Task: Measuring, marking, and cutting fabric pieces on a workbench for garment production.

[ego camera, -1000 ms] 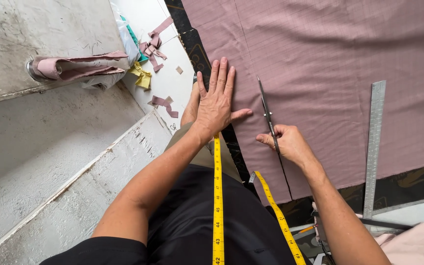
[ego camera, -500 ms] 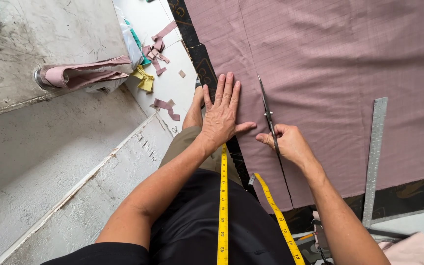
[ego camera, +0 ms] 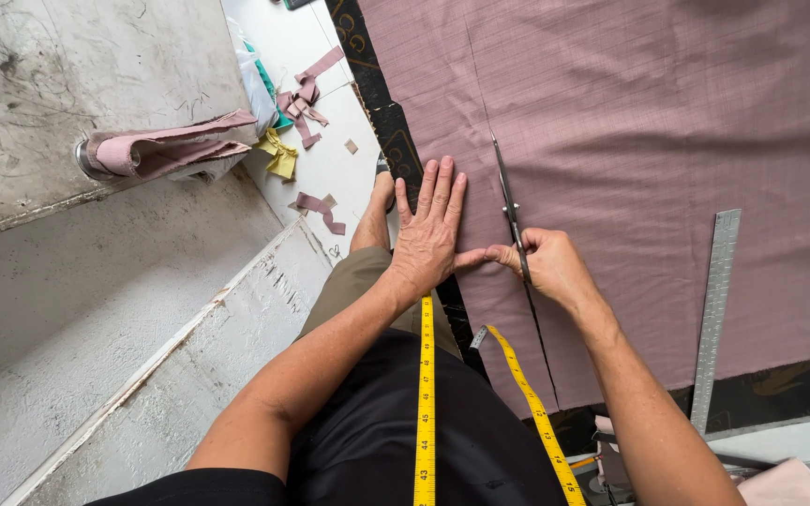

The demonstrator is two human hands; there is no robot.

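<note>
Scissors (ego camera: 510,211) slicing mauve checked cloth (ego camera: 630,141) — spread flat, partly cut.

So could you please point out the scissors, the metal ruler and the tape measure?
scissors (ego camera: 508,201): head view, on the blades.
metal ruler (ego camera: 716,309): head view, mid-length.
tape measure (ego camera: 426,394): head view, left hanging strand.

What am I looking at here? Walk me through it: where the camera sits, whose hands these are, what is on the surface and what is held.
The single picture comes from a camera worn on a person's head, looking down over their own arms. There is no machine, only two bare hands. The left hand lies flat on a mauve checked fabric spread over a dark table. The right hand grips scissors, blades pointing away along a cut in the cloth. A steel ruler rests on the fabric to the right. A yellow tape measure hangs round the person's neck. Fabric scraps lie on the floor to the left.
</note>
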